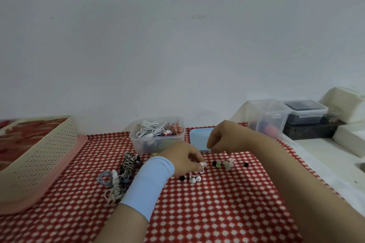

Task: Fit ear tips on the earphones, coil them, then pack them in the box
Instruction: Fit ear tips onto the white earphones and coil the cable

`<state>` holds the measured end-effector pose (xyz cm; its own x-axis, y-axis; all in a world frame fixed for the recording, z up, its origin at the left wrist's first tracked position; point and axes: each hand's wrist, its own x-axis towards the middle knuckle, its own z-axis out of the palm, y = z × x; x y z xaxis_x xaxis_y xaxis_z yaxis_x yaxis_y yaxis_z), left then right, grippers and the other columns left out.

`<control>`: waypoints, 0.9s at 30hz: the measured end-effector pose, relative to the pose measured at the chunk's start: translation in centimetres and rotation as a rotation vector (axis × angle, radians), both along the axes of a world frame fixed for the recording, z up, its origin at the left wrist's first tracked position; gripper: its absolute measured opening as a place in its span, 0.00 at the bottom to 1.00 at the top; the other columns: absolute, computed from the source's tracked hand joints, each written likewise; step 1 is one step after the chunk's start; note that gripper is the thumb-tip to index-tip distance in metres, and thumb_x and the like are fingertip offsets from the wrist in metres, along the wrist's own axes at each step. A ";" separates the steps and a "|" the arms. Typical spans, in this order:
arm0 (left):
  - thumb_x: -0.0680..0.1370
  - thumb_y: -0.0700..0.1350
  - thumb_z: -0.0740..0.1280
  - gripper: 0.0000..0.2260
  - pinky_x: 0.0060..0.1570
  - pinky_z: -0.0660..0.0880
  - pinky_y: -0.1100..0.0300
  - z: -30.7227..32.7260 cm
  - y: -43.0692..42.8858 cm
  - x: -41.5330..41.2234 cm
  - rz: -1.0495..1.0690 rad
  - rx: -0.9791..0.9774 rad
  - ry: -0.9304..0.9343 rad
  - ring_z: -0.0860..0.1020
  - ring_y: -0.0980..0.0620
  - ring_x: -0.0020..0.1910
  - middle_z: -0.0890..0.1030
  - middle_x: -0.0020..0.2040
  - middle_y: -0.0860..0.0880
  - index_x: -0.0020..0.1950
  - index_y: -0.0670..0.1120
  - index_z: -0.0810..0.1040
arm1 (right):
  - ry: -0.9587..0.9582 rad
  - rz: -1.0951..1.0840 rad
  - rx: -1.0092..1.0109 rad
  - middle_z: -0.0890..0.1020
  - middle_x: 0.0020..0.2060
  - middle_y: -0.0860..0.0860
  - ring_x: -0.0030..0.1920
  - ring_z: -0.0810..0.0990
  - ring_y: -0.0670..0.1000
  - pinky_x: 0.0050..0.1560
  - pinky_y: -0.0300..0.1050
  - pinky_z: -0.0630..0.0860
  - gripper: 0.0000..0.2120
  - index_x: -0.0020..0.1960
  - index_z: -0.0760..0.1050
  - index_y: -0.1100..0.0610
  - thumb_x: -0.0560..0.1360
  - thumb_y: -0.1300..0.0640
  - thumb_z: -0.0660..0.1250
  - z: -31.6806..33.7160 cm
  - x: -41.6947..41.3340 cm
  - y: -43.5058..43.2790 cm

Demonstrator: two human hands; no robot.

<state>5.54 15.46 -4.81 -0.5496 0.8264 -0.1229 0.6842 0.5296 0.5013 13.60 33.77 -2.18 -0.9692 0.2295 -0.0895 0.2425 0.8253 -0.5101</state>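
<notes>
A plain, pale grey-white wall (177,35) rises behind the bench (227,213), softly and evenly lit. A red cloth (83,223) dotted white covers it, with white sheeting (320,165) to the right.

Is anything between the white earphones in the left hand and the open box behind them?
Nothing visible. The left hand pinches the white earphones, and the box stands open just beyond it. The right hand is off to the right, in front of the blue lid.
</notes>
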 end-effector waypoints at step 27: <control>0.74 0.48 0.73 0.06 0.46 0.73 0.64 0.5 -2.1 -2.1 0.109 -0.017 0.017 0.78 0.57 0.45 0.80 0.45 0.56 0.49 0.55 0.79 | 0.014 0.055 -0.174 0.86 0.35 0.43 0.29 0.82 0.46 0.38 0.38 0.80 0.07 0.46 0.85 0.51 0.77 0.61 0.72 -1.3 -1.5 -1.6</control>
<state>3.46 13.33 -4.30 -0.6382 0.7594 -0.1262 0.6305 0.6097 0.4804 12.07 32.17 -3.49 -0.9813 0.1582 -0.1097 0.1912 0.7359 -0.6495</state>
